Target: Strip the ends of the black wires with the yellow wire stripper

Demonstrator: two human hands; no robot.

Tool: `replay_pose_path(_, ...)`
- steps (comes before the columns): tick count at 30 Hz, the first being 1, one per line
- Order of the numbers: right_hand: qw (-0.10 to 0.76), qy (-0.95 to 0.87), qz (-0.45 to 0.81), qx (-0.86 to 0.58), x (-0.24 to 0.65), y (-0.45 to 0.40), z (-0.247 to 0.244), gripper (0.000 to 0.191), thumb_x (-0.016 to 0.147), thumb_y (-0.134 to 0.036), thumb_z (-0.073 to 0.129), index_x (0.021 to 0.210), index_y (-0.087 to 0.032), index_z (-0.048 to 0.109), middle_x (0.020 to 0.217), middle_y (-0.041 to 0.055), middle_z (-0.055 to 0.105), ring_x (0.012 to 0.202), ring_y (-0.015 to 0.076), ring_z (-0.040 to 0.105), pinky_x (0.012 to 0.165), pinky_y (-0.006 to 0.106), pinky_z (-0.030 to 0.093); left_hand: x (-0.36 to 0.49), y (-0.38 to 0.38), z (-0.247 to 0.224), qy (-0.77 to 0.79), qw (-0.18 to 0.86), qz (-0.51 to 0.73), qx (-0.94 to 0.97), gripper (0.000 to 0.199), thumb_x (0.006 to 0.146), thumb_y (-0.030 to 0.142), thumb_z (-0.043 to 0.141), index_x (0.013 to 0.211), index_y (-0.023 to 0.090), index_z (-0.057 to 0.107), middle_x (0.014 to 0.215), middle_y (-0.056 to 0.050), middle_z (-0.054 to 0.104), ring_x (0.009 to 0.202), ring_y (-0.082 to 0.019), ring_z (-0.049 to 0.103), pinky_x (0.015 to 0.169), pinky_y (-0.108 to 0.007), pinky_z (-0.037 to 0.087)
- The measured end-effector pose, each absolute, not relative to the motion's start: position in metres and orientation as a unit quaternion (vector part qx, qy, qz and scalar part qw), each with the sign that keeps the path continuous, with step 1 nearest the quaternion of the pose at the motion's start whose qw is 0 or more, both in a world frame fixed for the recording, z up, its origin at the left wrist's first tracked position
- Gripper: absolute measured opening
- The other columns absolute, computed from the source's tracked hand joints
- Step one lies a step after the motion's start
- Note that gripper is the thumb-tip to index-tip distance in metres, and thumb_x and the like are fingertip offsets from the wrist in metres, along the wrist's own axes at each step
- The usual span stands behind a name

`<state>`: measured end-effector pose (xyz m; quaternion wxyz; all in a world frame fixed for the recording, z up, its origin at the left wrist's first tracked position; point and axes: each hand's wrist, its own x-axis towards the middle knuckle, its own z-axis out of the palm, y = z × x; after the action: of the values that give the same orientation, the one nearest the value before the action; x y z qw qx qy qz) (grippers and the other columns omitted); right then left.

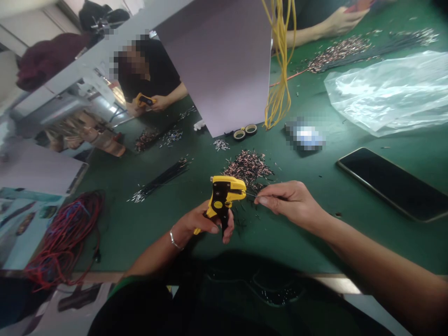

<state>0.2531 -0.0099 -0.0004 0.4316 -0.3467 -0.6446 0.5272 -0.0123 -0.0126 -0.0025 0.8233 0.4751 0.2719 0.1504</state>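
My left hand [210,221] is wrapped round the handles of a yellow and black wire stripper [221,198], whose jaws point right. My right hand [280,198] pinches a thin dark wire [251,195] that reaches to the stripper's jaws; whether its end lies inside them is too small to tell. Behind the tool lies a pile of short copper and black pieces [249,165] on the green table [147,247]. To the left of the pile rests a bundle of black wires [163,178] with pale ends.
A black phone [392,182] and a clear plastic bag [392,93] lie at right. Tape rolls [239,135] sit below a grey panel [224,65]. Yellow wires [280,60] hang beside it. Red cables [70,233] are heaped at left. Two other people work across the table.
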Motion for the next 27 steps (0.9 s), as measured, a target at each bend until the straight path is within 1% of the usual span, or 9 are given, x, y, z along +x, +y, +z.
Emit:
replay_pose_path(5,0.433,-0.634,0.537,-0.349,0.2527,-0.0103,0.0017,0.020,0.082,-0.026,0.065,0.070,-0.014,0.075,0.052,-0.0016,0.054,0.047,0.0085,0.043,0.044,0.024,0.033,-0.0116,-0.0129,-0.0016,0.271,0.820,0.151,0.481,0.036,0.064,0.042,0.081,0.087,0.018,0.067,0.070,-0.008,0.066,0.063,-0.023,0.064,0.061,-0.041,0.055)
replay_pose_path(10,0.426,-0.632,0.545,-0.349,0.2529,-0.0104,0.0004,0.020,0.082,-0.026,0.064,0.070,-0.013,0.075,0.053,-0.0009,0.055,0.046,0.0088,0.043,0.044,0.024,0.032,-0.0125,-0.0125,-0.0033,0.265,0.823,0.147,0.480,0.036,0.065,0.042,0.082,0.088,0.018,0.068,0.071,-0.008,0.066,0.064,-0.023,0.064,0.062,-0.040,0.055)
replay_pose_path(13,0.422,-0.631,0.550,-0.348,0.2530,-0.0107,0.0004,0.021,0.082,-0.027,0.064,0.071,-0.013,0.074,0.052,-0.0012,0.054,0.046,0.0088,0.043,0.044,0.024,0.032,-0.0135,-0.0122,-0.0053,0.262,0.829,0.154,0.469,0.035,0.066,0.039,0.082,0.088,0.016,0.068,0.070,-0.008,0.066,0.064,-0.022,0.064,0.063,-0.038,0.055)
replay_pose_path(18,0.413,-0.627,0.558,-0.353,0.2534,-0.0109,0.0016,0.022,0.082,-0.029,0.065,0.071,-0.013,0.074,0.052,-0.0009,0.053,0.046,0.0090,0.042,0.043,0.024,0.031,-0.0148,-0.0119,-0.0074,0.254,0.838,0.167,0.453,0.034,0.067,0.034,0.081,0.088,0.011,0.067,0.071,-0.009,0.066,0.064,-0.022,0.065,0.064,-0.037,0.055)
replay_pose_path(27,0.420,-0.624,0.557,-0.352,0.2534,-0.0103,-0.0007,0.021,0.081,-0.029,0.065,0.070,-0.014,0.075,0.053,-0.0006,0.055,0.047,0.0089,0.042,0.044,0.025,0.031,-0.0153,-0.0120,-0.0055,0.261,0.846,0.164,0.436,0.031,0.067,0.030,0.081,0.087,0.011,0.069,0.071,-0.009,0.066,0.064,-0.022,0.065,0.064,-0.037,0.054)
